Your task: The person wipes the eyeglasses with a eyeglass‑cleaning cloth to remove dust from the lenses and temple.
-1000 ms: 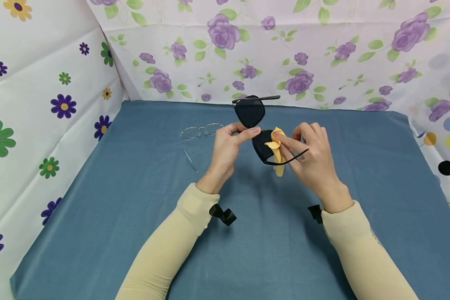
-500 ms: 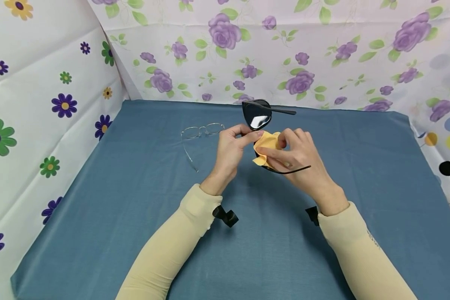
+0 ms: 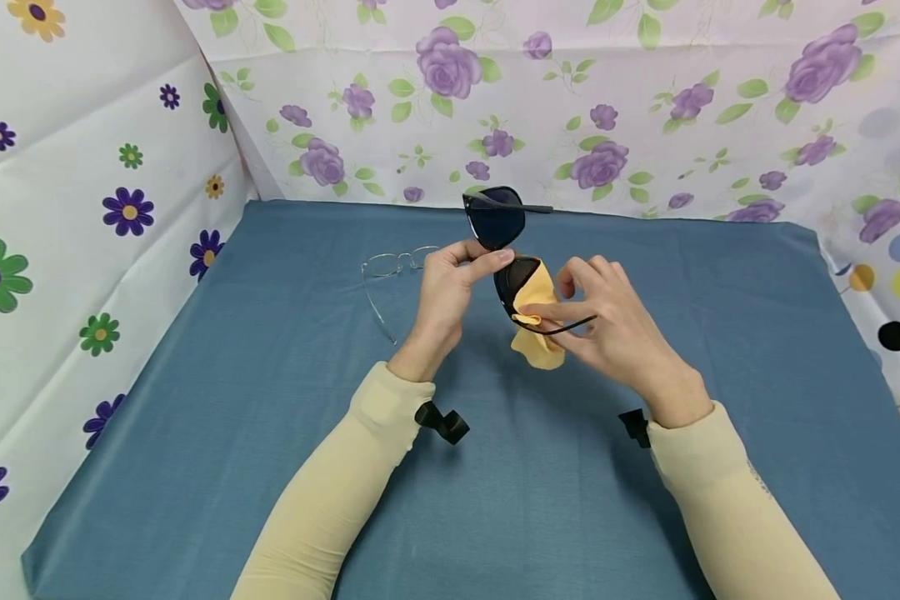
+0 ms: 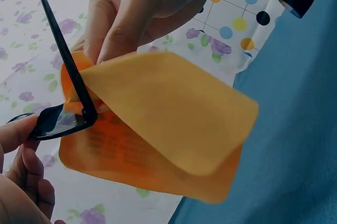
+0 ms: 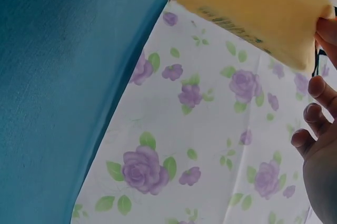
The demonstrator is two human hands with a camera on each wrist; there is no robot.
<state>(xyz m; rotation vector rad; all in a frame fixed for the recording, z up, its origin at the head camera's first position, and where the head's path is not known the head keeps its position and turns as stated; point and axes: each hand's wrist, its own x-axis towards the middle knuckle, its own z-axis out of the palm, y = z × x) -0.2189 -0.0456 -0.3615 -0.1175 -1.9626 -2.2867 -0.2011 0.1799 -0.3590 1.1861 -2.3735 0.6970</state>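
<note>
Black sunglasses (image 3: 497, 218) with dark lenses are held up over the table, both temples unfolded to the right. My left hand (image 3: 450, 287) pinches them at the bridge between thumb and fingers. With thumb and finger, my right hand (image 3: 615, 333) pinches a yellow cloth (image 3: 537, 292) against the lower lens, partly covering it. One temple crosses in front of my right fingers. In the left wrist view the cloth (image 4: 174, 113) hangs folded below my right hand, beside the frame's hinge. Printed lettering shows on the cloth (image 5: 253, 13) in the right wrist view.
Thin-rimmed clear eyeglasses (image 3: 381, 265) lie on the blue tablecloth (image 3: 270, 375), just left of my left hand and partly behind it. Flower-printed sheets (image 3: 390, 125) rise behind the table and along its left side.
The cloth covered the lower lens half a second ago; now it hangs lower and shows part of that lens. The sunglasses tilted right, then swung back left with my left hand.
</note>
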